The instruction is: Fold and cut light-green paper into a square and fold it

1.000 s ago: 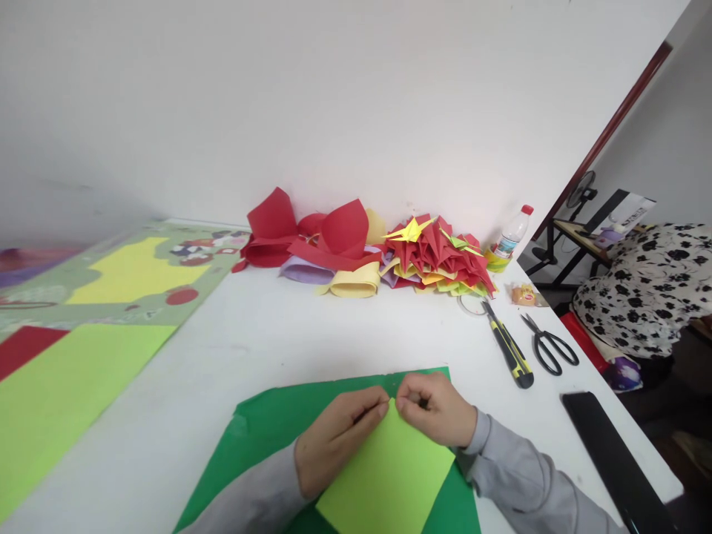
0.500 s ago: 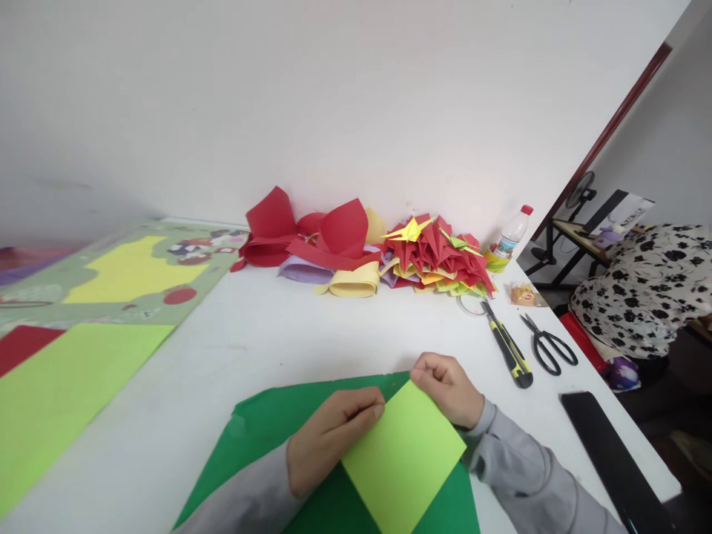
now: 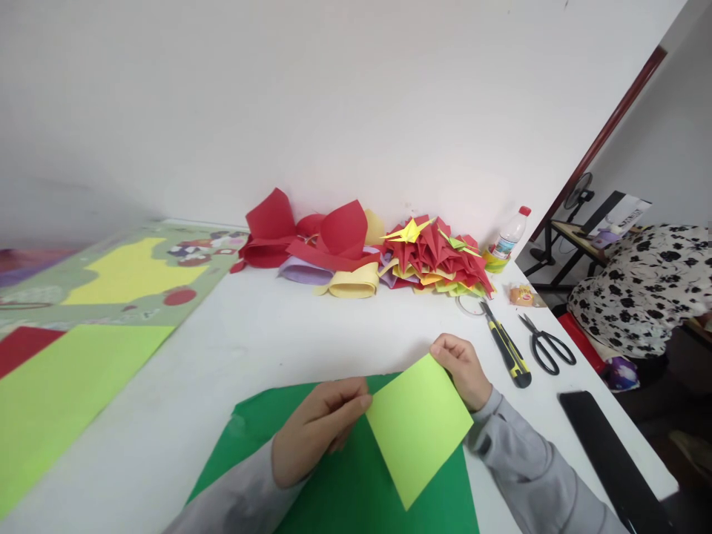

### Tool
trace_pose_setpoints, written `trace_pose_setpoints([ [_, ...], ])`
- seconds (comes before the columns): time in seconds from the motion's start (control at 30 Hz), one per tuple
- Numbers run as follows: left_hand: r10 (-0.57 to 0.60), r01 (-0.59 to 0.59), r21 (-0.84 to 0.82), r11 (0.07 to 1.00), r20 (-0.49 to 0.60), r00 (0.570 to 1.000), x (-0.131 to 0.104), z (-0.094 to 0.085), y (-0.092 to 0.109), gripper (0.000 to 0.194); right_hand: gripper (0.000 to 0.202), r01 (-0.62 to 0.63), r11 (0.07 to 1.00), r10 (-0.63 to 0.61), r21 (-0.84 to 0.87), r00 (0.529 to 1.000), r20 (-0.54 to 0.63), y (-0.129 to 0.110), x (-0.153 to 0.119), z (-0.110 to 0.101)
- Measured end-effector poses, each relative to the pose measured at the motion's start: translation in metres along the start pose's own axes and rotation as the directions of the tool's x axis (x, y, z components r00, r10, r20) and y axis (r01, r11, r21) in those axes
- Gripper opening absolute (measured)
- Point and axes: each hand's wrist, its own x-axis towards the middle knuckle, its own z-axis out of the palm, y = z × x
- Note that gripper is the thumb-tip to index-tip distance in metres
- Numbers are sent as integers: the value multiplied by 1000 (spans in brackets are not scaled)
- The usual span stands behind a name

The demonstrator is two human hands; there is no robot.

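A square of lime-green paper (image 3: 420, 430) is held between my two hands, tilted like a diamond. My left hand (image 3: 322, 426) pinches its left corner between thumb and fingers. At the top corner my right hand (image 3: 463, 371) grips the paper the same way. Beneath lies a large dark-green sheet (image 3: 267, 423) on the white table (image 3: 205, 356). The lime square hides part of that sheet.
Folded red paper shapes (image 3: 439, 256), a bottle (image 3: 509, 237), a utility knife (image 3: 507, 348), scissors (image 3: 546, 345) and a black strip-shaped object (image 3: 612, 452) lie behind and right. A long lime sheet (image 3: 83, 393) is left. A person in a patterned garment (image 3: 639, 289) is far right.
The lime square has moved up and right and turned slightly. My right hand has shifted up and right with its corner; my left hand has moved a little left, out to the left corner.
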Motion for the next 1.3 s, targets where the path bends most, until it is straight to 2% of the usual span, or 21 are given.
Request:
trace_pose_setpoints([
  [0.13,20,-22,-111,994,-16,1000,-2,-4,-2,49,50,-24,1000,24,5,999,26,2,-1,2],
  [0.27,27,-37,-194,980,-51,998,-2,-4,-1,50,52,-76,997,78,-20,988,134,6,-7,11],
  [0.37,-15,17,-65,998,32,999,0,4,4,46,53,-84,989,113,-119,961,254,9,-15,21],
  [0.47,8,-18,87,996,114,993,1,12,7,45,55,5,964,83,-267,945,316,9,-19,27],
  [0.6,44,-55,194,979,64,997,1,15,5,43,52,92,944,26,-316,936,351,7,-19,28],
  [0.77,29,-43,211,977,68,997,1,12,1,40,38,146,902,20,-406,926,377,12,-20,28],
  [0.93,92,-106,242,964,68,993,0,14,-1,40,29,147,916,17,-373,915,403,14,-21,28],
  [1.03,116,-119,249,961,26,993,-3,15,1,39,26,138,916,27,-378,916,400,12,-20,27],
  [1.13,93,-76,208,975,-71,993,-5,14,5,38,25,134,914,26,-384,923,384,11,-19,26],
  [1.23,66,-40,151,988,-168,984,-4,6,8,41,25,112,930,15,-351,941,339,10,-19,26],
  [1.3,72,-41,141,989,-226,972,-1,-2,9,44,27,40,956,53,-290,951,306,10,-17,24],
])
